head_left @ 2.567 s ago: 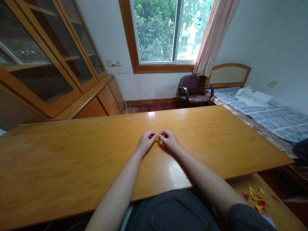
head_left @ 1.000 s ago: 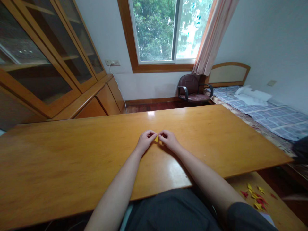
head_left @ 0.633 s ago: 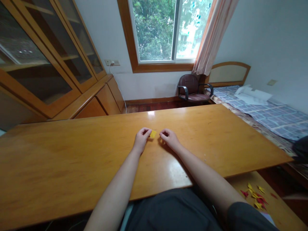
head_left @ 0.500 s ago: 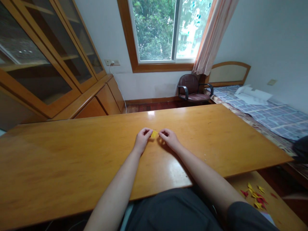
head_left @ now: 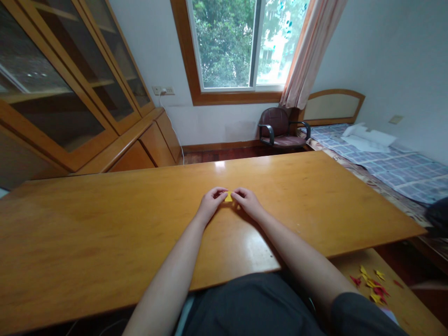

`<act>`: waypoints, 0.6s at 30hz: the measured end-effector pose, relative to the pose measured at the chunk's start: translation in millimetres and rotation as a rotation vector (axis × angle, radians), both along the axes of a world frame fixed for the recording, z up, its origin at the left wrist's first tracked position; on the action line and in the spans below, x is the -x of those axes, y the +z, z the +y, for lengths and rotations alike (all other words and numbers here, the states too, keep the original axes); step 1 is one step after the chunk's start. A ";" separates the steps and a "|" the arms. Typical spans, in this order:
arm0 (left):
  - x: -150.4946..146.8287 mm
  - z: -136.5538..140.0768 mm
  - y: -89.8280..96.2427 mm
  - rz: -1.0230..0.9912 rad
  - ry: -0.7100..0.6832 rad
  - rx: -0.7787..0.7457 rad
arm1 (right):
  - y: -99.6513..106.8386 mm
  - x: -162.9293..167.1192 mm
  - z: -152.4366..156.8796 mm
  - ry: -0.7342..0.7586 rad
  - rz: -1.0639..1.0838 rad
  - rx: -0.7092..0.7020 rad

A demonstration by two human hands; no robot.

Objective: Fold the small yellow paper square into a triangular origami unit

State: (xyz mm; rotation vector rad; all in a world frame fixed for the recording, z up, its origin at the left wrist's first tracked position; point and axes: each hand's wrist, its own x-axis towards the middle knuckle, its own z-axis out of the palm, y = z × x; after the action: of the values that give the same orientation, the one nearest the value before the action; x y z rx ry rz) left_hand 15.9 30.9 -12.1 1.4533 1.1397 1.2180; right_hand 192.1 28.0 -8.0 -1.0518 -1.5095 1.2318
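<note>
A small piece of folded yellow paper (head_left: 228, 197) is held between my hands, just above the middle of the wooden table (head_left: 105, 233). My left hand (head_left: 212, 201) pinches its left side between thumb and fingers. At the right side, the fingertips of my right hand (head_left: 246, 200) close on the paper's other edge. The fingers partly cover the paper, so its exact folds are too small to make out.
Several red and yellow folded paper pieces (head_left: 371, 284) lie on a lower wooden surface (head_left: 353, 261) at my right. Beyond the table are an armchair (head_left: 278, 128), a bed (head_left: 381, 158) and a glass-door cabinet (head_left: 87, 84) at the left.
My left hand has moved slightly right with the yellow paper. My right fingers, apart from the paper before, now grip its right side.
</note>
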 end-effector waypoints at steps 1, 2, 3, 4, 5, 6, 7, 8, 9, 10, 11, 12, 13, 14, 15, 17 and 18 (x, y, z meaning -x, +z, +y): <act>-0.2 -0.5 0.0 0.016 -0.014 -0.001 | 0.4 -0.1 0.2 -0.005 0.008 0.005; -0.4 -1.0 0.0 0.033 -0.027 -0.001 | 0.8 -0.2 0.3 -0.010 0.013 0.008; -0.5 -1.5 0.0 0.046 -0.040 -0.003 | 1.2 -0.1 0.4 -0.013 0.016 0.010; -0.5 -1.8 0.0 0.056 -0.052 -0.005 | 1.5 -0.1 0.6 -0.016 0.016 0.009; -0.4 -2.0 0.0 0.062 -0.060 -0.007 | 1.7 0.1 0.6 -0.019 0.015 0.006; -0.1 -2.0 0.0 0.062 -0.062 -0.010 | 1.7 0.2 0.7 -0.020 0.012 0.000; 0.2 -1.8 0.0 0.057 -0.057 -0.012 | 1.6 0.3 0.8 -0.018 0.008 -0.004; 0.7 -1.5 0.0 0.048 -0.048 -0.013 | 1.3 0.5 0.8 -0.012 0.004 -0.006; 1.2 -1.0 -0.1 0.035 -0.038 -0.013 | 1.0 0.6 0.8 -0.001 0.000 -0.005; 1.8 -0.5 -0.1 0.022 -0.029 -0.010 | 0.5 0.7 0.7 0.011 -0.003 -0.003; 2.4 0.1 -0.3 0.011 -0.021 -0.009 | 0.2 0.7 0.7 0.024 -0.006 0.001; 2.9 0.6 -0.4 0.003 -0.015 -0.007 | -0.1 0.7 0.6 0.033 -0.009 0.006; 3.4 1.0 -0.5 -0.001 -0.009 -0.006 | -0.2 0.7 0.4 0.039 -0.010 0.011; 3.7 1.3 -0.5 -0.003 -0.002 -0.005 | -0.2 0.5 0.3 0.039 -0.013 0.013; 3.9 1.4 -0.4 -0.002 0.004 -0.005 | 0.0 0.4 0.1 0.036 -0.016 0.013; 3.7 1.0 0.2 0.005 0.012 -0.006 | 0.6 0.1 -0.1 0.028 -0.023 0.009; 3.3 0.6 0.6 0.012 0.011 -0.007 | 0.8 0.0 -0.2 0.023 -0.026 0.004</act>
State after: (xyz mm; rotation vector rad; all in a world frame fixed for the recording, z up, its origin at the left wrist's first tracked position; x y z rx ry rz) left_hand 12.6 31.5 -11.4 1.4637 1.1541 1.2237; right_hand 192.1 27.7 -7.2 -1.0600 -1.5435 1.2412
